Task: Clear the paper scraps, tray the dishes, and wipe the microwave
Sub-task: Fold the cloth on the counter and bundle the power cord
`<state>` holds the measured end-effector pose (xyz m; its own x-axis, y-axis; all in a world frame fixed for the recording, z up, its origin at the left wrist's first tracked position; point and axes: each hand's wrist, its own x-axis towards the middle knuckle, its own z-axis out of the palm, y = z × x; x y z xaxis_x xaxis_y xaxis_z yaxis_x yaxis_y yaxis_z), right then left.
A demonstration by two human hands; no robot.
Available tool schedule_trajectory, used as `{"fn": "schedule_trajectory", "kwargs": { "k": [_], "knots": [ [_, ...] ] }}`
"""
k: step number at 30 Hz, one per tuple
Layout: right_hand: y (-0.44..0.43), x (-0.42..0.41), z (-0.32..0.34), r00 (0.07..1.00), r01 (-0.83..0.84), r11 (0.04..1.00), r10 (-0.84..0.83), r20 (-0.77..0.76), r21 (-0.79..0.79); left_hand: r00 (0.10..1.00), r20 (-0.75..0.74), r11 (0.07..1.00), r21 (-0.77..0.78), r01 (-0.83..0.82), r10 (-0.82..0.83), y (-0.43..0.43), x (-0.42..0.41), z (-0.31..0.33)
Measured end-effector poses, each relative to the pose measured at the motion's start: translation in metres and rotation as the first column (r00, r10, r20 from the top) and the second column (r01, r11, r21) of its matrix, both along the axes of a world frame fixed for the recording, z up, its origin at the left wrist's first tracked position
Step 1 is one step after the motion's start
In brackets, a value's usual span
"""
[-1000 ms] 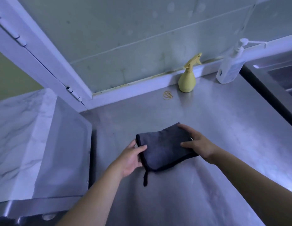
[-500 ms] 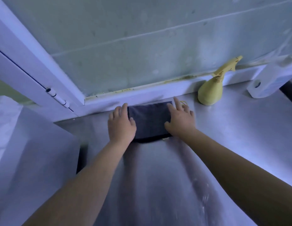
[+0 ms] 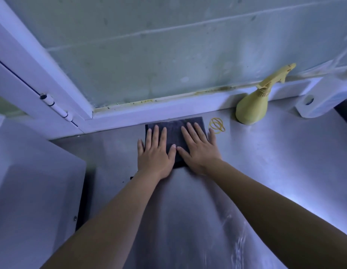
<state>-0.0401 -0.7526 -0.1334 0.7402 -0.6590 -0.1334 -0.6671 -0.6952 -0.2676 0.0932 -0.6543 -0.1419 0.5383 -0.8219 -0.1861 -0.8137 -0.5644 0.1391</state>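
Note:
A folded dark grey cloth (image 3: 173, 127) lies flat on the steel counter (image 3: 265, 164), close to the wall's white base strip. My left hand (image 3: 156, 152) rests palm down on the cloth's left part, fingers spread. My right hand (image 3: 199, 147) presses flat on its right part, fingers spread too. Neither hand grips it. The white microwave (image 3: 33, 187) stands at the left; only its top and right side show.
A yellow spray bottle (image 3: 254, 105) stands against the wall to the right, with yellow rubber bands (image 3: 216, 123) lying between it and the cloth. A white pump bottle (image 3: 323, 94) is at the far right. A white door frame with hinges (image 3: 56, 107) rises at left.
The cloth went from the counter's middle to the wall edge, carried by both hands. Since half a second ago my hands have flattened and drawn together on top of it.

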Motion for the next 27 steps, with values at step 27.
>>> {"fn": "schedule_trajectory", "kwargs": {
  "k": [27],
  "knots": [
    [-0.051,-0.035,0.014,0.907,0.416,0.869,-0.417,0.056,-0.267,0.973,-0.191,0.981,-0.172,0.093,-0.126,0.056,-0.039,0.021]
  ]
}}
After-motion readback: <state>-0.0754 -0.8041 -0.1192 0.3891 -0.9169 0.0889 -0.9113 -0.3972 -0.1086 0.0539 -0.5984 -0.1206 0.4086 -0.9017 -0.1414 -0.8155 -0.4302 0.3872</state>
